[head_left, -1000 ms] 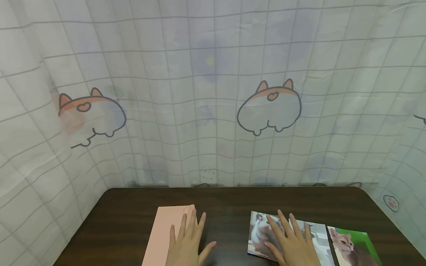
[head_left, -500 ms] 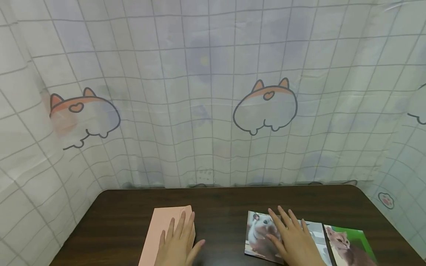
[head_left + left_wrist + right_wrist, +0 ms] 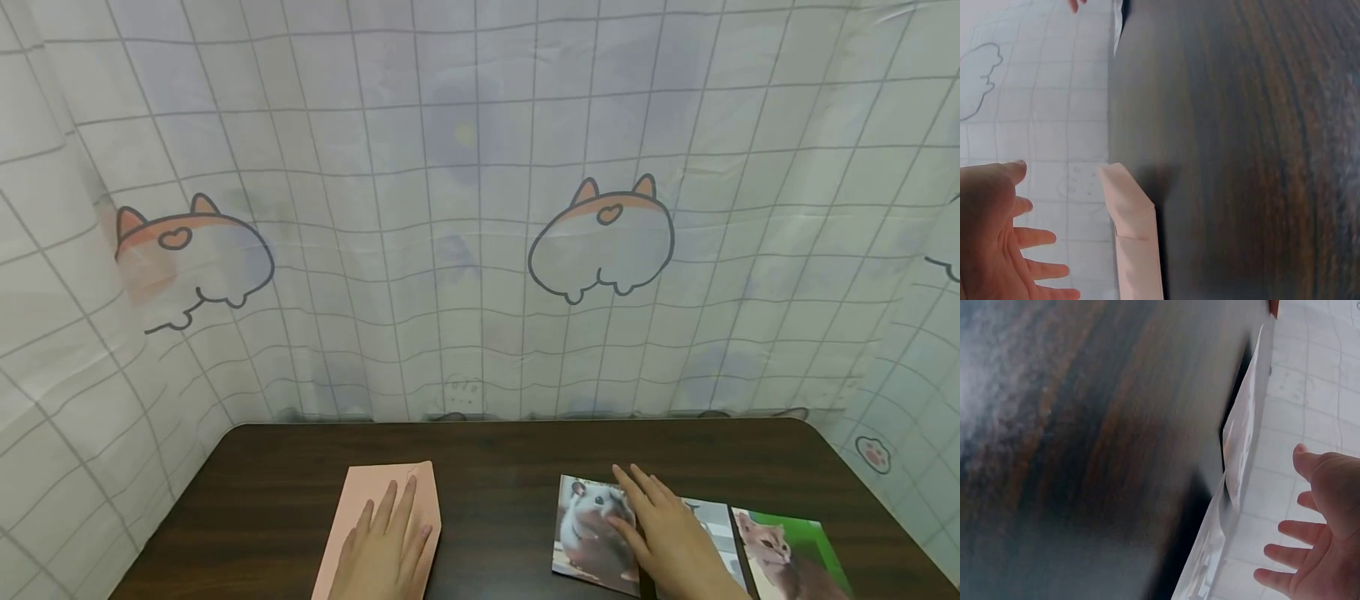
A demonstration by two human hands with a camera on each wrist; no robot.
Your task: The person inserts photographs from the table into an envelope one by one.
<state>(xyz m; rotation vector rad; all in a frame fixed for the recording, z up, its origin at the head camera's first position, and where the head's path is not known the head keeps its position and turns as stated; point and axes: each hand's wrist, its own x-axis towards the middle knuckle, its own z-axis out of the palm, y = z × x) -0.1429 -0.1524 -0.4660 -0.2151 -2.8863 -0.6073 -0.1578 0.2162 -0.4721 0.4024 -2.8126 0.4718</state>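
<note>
My left hand (image 3: 381, 546) is held over a flat pink paper packet (image 3: 420, 496), with fingers straight and spread. In the left wrist view a gap shows between the hand (image 3: 1004, 244) and the packet's folded edge (image 3: 1135, 244). Over on the right, my right hand (image 3: 671, 533) hovers above a row of picture cards, its fingers straight. The hamster card (image 3: 588, 537) lies left of the hand. A whitish-grey card (image 3: 718, 533) is partly hidden beneath it. A cat card with a green background (image 3: 795, 558) lies furthest right. Neither hand holds anything.
The dark wood table (image 3: 495, 492) has rounded far corners. A white checked curtain (image 3: 480, 250) with corgi drawings hangs behind it and along both sides. In the right wrist view the cards' edges (image 3: 1200, 556) curl slightly up off the table.
My left hand has moved left, further over the pink packet, and its thumb has drawn in. The right hand has shifted slightly right and turned, uncovering more of the hamster card.
</note>
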